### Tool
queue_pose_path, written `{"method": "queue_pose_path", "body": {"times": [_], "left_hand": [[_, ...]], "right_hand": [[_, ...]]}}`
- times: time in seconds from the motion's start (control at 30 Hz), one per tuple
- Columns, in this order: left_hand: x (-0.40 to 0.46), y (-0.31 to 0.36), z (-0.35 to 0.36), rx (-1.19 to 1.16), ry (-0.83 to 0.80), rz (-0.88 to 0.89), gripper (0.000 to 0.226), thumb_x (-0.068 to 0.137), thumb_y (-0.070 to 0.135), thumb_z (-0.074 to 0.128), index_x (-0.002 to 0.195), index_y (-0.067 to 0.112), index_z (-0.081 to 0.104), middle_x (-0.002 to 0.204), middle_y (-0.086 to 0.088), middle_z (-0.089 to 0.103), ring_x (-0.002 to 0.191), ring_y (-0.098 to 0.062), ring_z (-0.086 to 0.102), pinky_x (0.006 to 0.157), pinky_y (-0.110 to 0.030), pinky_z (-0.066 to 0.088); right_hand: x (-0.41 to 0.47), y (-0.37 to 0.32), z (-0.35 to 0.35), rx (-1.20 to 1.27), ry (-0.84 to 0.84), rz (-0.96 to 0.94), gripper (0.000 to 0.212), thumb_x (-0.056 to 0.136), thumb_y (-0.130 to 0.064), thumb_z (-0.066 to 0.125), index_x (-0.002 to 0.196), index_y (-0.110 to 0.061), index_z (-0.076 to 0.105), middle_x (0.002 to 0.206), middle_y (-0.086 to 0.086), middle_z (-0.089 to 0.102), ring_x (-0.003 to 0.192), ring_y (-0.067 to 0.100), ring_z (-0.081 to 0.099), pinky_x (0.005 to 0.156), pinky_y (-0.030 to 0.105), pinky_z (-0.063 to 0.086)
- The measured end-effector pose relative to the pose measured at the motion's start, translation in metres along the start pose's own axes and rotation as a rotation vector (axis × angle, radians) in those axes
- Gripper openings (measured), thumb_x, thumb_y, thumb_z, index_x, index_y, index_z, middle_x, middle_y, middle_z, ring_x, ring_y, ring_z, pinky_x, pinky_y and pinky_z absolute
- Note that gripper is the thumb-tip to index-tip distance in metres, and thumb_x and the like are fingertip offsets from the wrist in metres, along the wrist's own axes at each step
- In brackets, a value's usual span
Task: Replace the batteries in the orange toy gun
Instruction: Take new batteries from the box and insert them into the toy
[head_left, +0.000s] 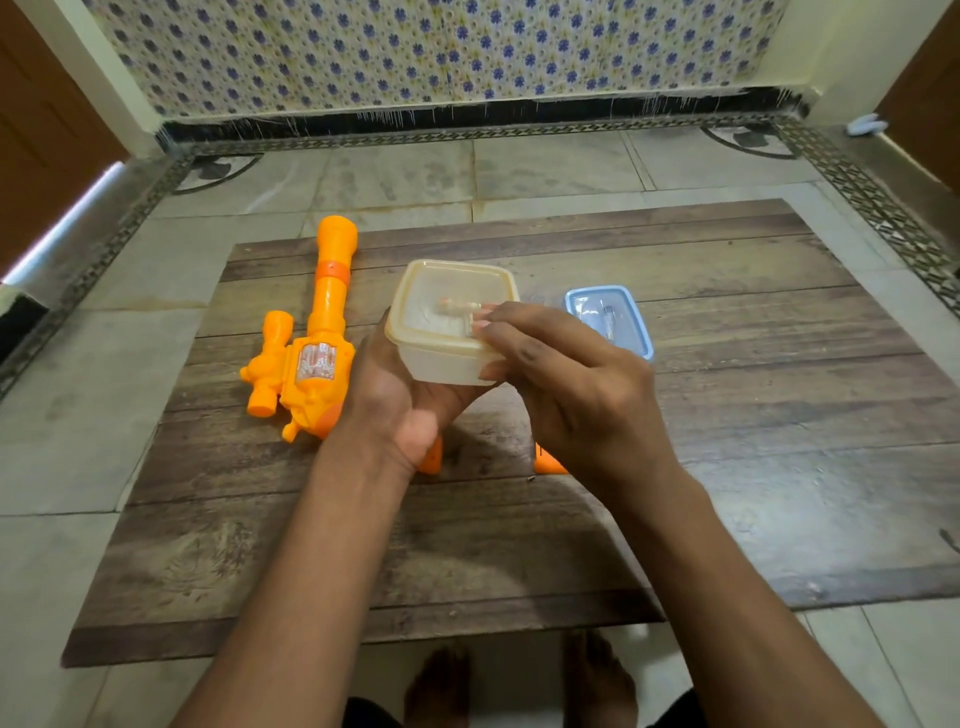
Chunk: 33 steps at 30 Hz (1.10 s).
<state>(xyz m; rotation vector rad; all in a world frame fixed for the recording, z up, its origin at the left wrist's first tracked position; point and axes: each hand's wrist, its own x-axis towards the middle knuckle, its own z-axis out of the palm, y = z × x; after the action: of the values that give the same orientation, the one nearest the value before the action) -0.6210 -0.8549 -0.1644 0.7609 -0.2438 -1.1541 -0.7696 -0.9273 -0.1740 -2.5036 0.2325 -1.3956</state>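
Above the wooden board (727, 364), the left hand (387, 400) cupped the clear tub (447, 338) steady — right hand (571, 374) fingertips curled on its lid rim, probably prying, toy gun (311, 358) alongside.

Wooden board (675, 467) on a tiled floor (395, 176)

The orange toy gun (311, 332) lies at the board's centre left, barrel toward the frame top. A blue-rimmed container (623, 306) sits right of centre. Small orange pieces (548, 460) lie mid-board.

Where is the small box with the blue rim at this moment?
In the head view, the blue-rimmed box lies on the wooden board, right of centre, just behind the right hand and beside the translucent container.
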Motion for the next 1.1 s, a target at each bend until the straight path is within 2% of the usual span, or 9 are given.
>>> {"method": "queue_pose_path", "body": {"times": [0.13, 0.3, 0.4, 0.6, 0.7, 0.87, 0.93, 1.03, 1.1], "left_hand": [[0.001, 0.0, -0.004, 0.025, -0.021, -0.012, 0.04, 0.102, 0.027, 0.033, 0.106, 0.005, 0.065, 0.091, -0.015, 0.074, 0.077, -0.025, 0.073, 0.062, -0.035, 0.059], [-0.003, 0.003, -0.005, 0.012, -0.067, -0.037, 0.044, 0.102, 0.029, 0.033, 0.103, 0.006, 0.071, 0.094, -0.014, 0.073, 0.08, -0.025, 0.072, 0.063, -0.037, 0.059], [-0.005, 0.005, -0.007, 0.124, -0.044, -0.07, 0.055, 0.107, 0.034, 0.027, 0.1, 0.011, 0.077, 0.094, -0.011, 0.076, 0.08, -0.024, 0.073, 0.067, -0.041, 0.062], [-0.007, 0.003, -0.002, 0.257, 0.018, -0.074, 0.046, 0.108, 0.042, 0.03, 0.11, 0.014, 0.067, 0.095, -0.007, 0.078, 0.082, -0.023, 0.075, 0.07, -0.043, 0.062], [-0.005, 0.003, -0.002, 0.272, 0.037, -0.077, 0.041, 0.108, 0.038, 0.036, 0.108, 0.017, 0.071, 0.1, -0.007, 0.078, 0.09, -0.023, 0.075, 0.078, -0.044, 0.062], [-0.005, -0.002, -0.002, 0.324, 0.074, -0.127, 0.041, 0.11, 0.039, 0.034, 0.118, 0.017, 0.068, 0.104, -0.006, 0.078, 0.091, -0.021, 0.076, 0.074, -0.041, 0.064], [-0.006, -0.002, -0.001, 0.306, 0.071, -0.13, 0.044, 0.11, 0.037, 0.034, 0.112, 0.017, 0.073, 0.101, -0.006, 0.079, 0.087, -0.021, 0.076, 0.071, -0.04, 0.064], [-0.006, -0.003, 0.001, 0.242, 0.05, -0.093, 0.057, 0.11, 0.03, 0.033, 0.088, 0.018, 0.084, 0.094, -0.006, 0.079, 0.082, -0.022, 0.077, 0.069, -0.04, 0.063], [-0.005, -0.003, 0.003, 0.186, 0.062, -0.067, 0.05, 0.109, 0.03, 0.034, 0.099, 0.015, 0.08, 0.099, -0.01, 0.078, 0.086, -0.026, 0.075, 0.07, -0.043, 0.063]], "right_hand": [[0.002, 0.002, -0.002, 0.053, 0.001, 0.012, 0.02, 0.093, 0.007, 0.072, 0.113, 0.006, 0.075, 0.116, 0.017, 0.075, 0.113, 0.026, 0.072, 0.097, 0.033, 0.058], [0.006, 0.003, -0.006, 0.164, -0.02, 0.024, 0.016, 0.093, 0.005, 0.072, 0.109, 0.006, 0.076, 0.11, 0.016, 0.076, 0.111, 0.024, 0.073, 0.092, 0.034, 0.059], [0.006, 0.005, -0.012, 0.214, -0.025, 0.082, 0.016, 0.093, 0.0, 0.073, 0.108, 0.004, 0.077, 0.108, 0.014, 0.076, 0.106, 0.025, 0.074, 0.087, 0.035, 0.059], [0.005, -0.003, -0.01, 0.004, 0.161, 0.112, 0.013, 0.093, 0.003, 0.073, 0.105, 0.006, 0.077, 0.099, 0.014, 0.075, 0.089, 0.022, 0.072, 0.08, 0.019, 0.053], [0.005, 0.0, -0.01, -0.097, 0.326, 0.167, 0.007, 0.095, 0.0, 0.072, 0.096, 0.003, 0.078, 0.09, 0.01, 0.076, 0.08, 0.019, 0.072, 0.074, 0.024, 0.057], [0.007, 0.007, -0.01, -0.187, 0.475, 0.329, 0.008, 0.094, -0.006, 0.076, 0.091, 0.0, 0.079, 0.075, 0.005, 0.073, 0.061, 0.016, 0.063, 0.056, 0.029, 0.052], [0.009, 0.009, -0.012, -0.104, 0.525, 0.422, 0.011, 0.096, -0.008, 0.074, 0.09, 0.0, 0.078, 0.076, 0.004, 0.074, 0.063, 0.016, 0.067, 0.058, 0.034, 0.055], [0.01, 0.013, -0.018, 0.028, 0.595, 0.608, 0.019, 0.099, -0.011, 0.069, 0.084, -0.002, 0.075, 0.077, 0.001, 0.075, 0.068, 0.018, 0.072, 0.063, 0.045, 0.058], [0.009, 0.013, -0.019, 0.044, 0.625, 0.695, 0.019, 0.098, -0.011, 0.07, 0.082, -0.002, 0.074, 0.078, -0.001, 0.076, 0.072, 0.014, 0.075, 0.066, 0.045, 0.061]]}}
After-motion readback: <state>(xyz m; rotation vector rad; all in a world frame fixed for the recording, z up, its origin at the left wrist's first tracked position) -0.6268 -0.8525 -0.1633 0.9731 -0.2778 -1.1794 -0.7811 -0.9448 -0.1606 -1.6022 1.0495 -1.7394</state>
